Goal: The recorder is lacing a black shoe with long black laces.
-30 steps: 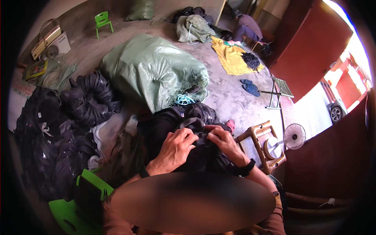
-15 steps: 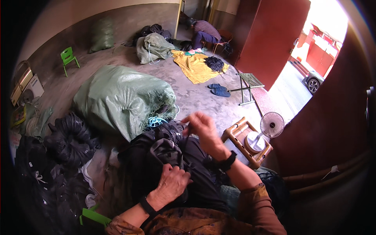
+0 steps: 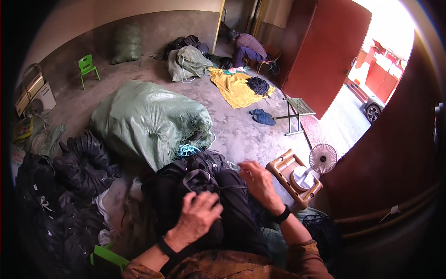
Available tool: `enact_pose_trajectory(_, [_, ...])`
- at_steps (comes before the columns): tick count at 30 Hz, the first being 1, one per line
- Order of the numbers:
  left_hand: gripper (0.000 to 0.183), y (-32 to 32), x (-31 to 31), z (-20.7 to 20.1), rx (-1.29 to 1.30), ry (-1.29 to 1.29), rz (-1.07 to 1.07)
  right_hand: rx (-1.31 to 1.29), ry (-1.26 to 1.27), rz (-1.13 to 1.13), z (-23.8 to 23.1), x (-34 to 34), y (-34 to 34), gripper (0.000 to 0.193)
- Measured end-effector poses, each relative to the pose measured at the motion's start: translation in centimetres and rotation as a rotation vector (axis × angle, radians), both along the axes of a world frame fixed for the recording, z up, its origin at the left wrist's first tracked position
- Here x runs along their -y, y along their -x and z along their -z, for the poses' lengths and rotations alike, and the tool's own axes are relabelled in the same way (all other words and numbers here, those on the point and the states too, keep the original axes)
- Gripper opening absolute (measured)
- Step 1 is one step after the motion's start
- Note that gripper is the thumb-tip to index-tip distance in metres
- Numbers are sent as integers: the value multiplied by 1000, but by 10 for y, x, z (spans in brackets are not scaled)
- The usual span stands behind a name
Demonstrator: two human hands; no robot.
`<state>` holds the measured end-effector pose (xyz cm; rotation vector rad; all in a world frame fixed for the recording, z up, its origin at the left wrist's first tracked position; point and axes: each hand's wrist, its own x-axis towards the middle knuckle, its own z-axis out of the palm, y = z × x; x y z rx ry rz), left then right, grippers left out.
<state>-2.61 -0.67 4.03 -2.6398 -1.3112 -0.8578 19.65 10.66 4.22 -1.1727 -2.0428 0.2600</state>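
Observation:
Across my lap lies a black bag (image 3: pixel 200 179) with a grey-edged loop of fabric on top. Above its near part is my left hand (image 3: pixel 197 216), fingers curved and spread, slightly blurred, holding nothing that I can see. My right hand (image 3: pixel 260 183) hovers on the bag's right side, finger and thumb apart. A thin dark strap (image 3: pixel 231 187) runs from the bag toward it; I cannot make out whether they touch. Just beyond the bag stands a big pale green woven sack (image 3: pixel 148 121), light blue cord (image 3: pixel 187 149) at its mouth.
Black bags (image 3: pixel 86 165) pile up on my left, by a green plastic seat (image 3: pixel 109 258). A small fan (image 3: pixel 322 158) stands on a bamboo-framed stool (image 3: pixel 309 197) at right. Farther off are a folding stool (image 3: pixel 299 107), slippers (image 3: pixel 263 116), yellow cloth (image 3: pixel 234 88) and a seated person (image 3: pixel 249 49).
My right hand has moved right and down, away from the bag's top, and its fingers have spread. My left hand has loosened and lifted off the bag's fabric. The view has tilted slightly.

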Motion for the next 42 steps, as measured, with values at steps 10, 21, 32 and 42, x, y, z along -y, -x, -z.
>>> enact_pose_trajectory(10, [35,58,-28,27,412,184,6,434,0,-384,28,23,86,21])
enact_pose_trajectory(21, [40,63,-40,48,395,100,76,368,-70,-552,26,18,85,23])
enact_pose_trajectory(32, [50,63,-30,53,392,182,55,324,-344,-629,27,11,82,11])
enact_pose_trajectory(42, [26,58,-39,47,497,208,72,-62,121,-31,35,-5,-41,41])
